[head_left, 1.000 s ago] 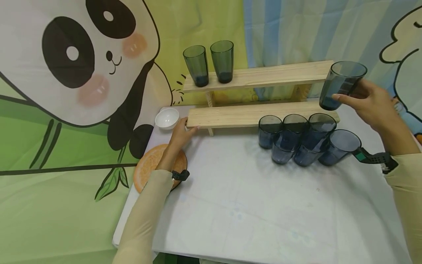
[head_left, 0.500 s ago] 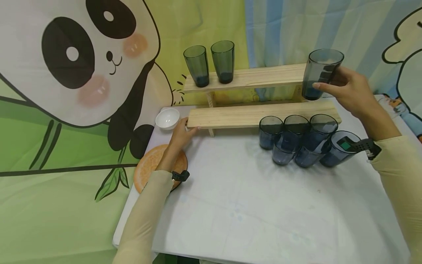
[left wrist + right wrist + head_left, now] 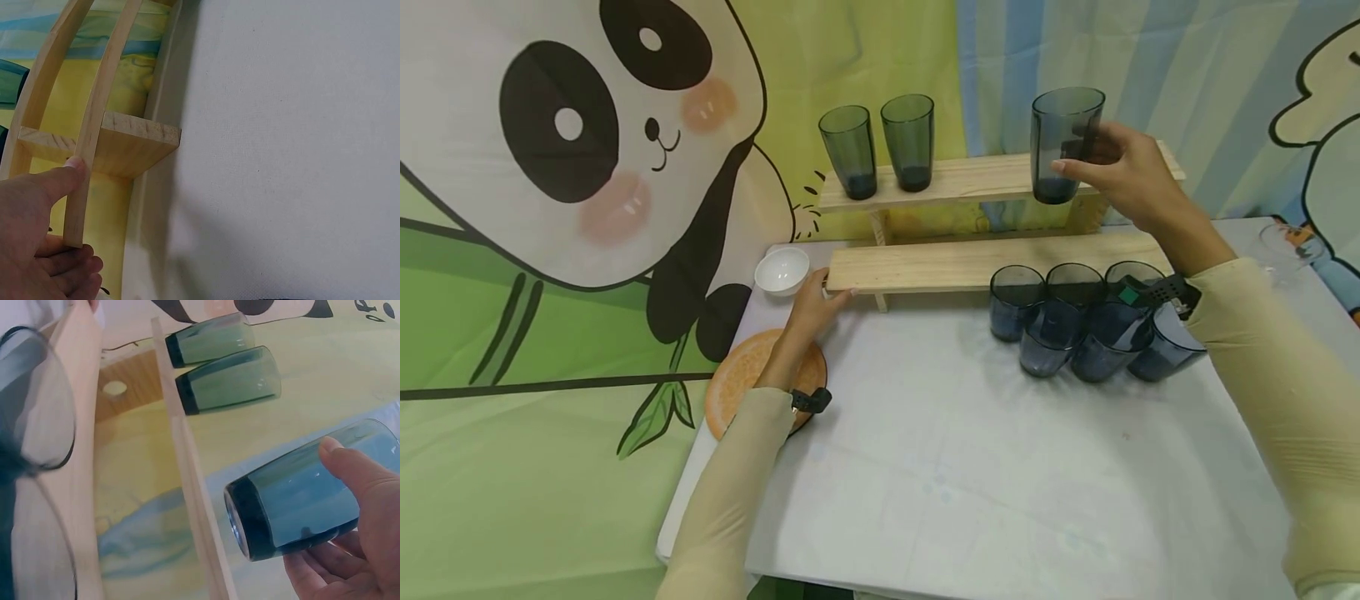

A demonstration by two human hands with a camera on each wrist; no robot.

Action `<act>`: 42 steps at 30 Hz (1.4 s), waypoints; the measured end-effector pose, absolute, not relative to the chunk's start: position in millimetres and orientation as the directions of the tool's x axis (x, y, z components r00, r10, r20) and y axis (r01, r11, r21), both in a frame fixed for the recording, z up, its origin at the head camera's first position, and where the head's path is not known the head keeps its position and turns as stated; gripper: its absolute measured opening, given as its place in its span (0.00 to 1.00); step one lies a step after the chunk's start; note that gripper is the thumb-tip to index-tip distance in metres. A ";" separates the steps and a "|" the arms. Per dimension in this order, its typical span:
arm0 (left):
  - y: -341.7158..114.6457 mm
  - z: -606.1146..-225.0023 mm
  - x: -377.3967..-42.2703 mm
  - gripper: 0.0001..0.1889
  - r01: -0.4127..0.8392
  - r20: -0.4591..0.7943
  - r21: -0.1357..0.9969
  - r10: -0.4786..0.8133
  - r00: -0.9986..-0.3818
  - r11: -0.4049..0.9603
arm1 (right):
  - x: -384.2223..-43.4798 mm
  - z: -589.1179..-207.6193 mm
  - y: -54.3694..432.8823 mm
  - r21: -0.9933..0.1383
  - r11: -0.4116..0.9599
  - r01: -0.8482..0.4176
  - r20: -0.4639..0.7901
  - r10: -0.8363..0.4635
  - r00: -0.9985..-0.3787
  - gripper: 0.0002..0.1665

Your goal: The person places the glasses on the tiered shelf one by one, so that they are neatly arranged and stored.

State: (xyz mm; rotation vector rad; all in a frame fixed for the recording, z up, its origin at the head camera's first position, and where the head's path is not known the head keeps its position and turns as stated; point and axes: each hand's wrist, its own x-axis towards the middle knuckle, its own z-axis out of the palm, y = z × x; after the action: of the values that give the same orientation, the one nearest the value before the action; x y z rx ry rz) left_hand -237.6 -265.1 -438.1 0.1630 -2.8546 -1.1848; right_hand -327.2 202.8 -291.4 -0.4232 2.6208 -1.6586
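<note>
My right hand (image 3: 1138, 171) grips a dark tinted drinking glass (image 3: 1063, 125) around its side, thumb in front. The glass is upright at the upper board (image 3: 977, 177) of a two-tier wooden shelf; in the right wrist view a gap shows between its base and the board. Two more glasses, one glass (image 3: 848, 150) and another glass (image 3: 910, 142), stand at that board's left end. With my left hand (image 3: 811, 308) I hold the left end of the lower board (image 3: 925, 265). The left wrist view shows my thumb (image 3: 74, 164) against its edge and fingers curled round the end.
Several dark glasses (image 3: 1048, 333) stand in two rows before the shelf's right half, partly beneath my right forearm. A white bowl (image 3: 781, 271) sits left of the shelf. An orange-patterned round plate (image 3: 730, 379) lies under my left forearm on the white table (image 3: 940, 483).
My right hand has carried the glass leftward and up, from beyond the shelf's right end to the upper board. The left hand keeps its hold on the lower board.
</note>
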 end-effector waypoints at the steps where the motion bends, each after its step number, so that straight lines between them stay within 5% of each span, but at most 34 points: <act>1: -265.0 -438.3 -237.5 0.41 -0.079 0.002 0.708 -0.114 -0.993 0.702 | -329.5 -290.5 198.8 -0.896 0.385 -0.220 0.137 -0.233 -0.963 0.45; 15: -265.1 -439.1 -238.7 0.41 -0.064 0.013 0.703 -0.103 -0.995 0.708 | -360.5 -286.4 148.0 -0.912 0.352 -0.210 0.135 -0.226 -0.965 0.52; 24: -263.6 -437.8 -238.9 0.41 -0.063 0.013 0.700 -0.100 -0.995 0.711 | -374.0 -289.8 118.8 -0.941 0.270 -0.204 0.148 -0.215 -0.965 0.48; 42: -263.1 -436.6 -240.5 0.41 -0.056 0.016 0.696 -0.094 -0.995 0.716 | -386.0 -297.0 93.9 -0.917 0.378 -0.132 0.075 -0.163 -0.984 0.55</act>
State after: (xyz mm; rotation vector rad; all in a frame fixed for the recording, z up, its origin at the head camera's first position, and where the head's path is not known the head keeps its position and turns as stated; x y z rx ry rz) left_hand -240.5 -263.1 -436.6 0.1256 -2.8633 -1.1584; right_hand -386.0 93.9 -297.0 -0.2764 2.5841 -1.7152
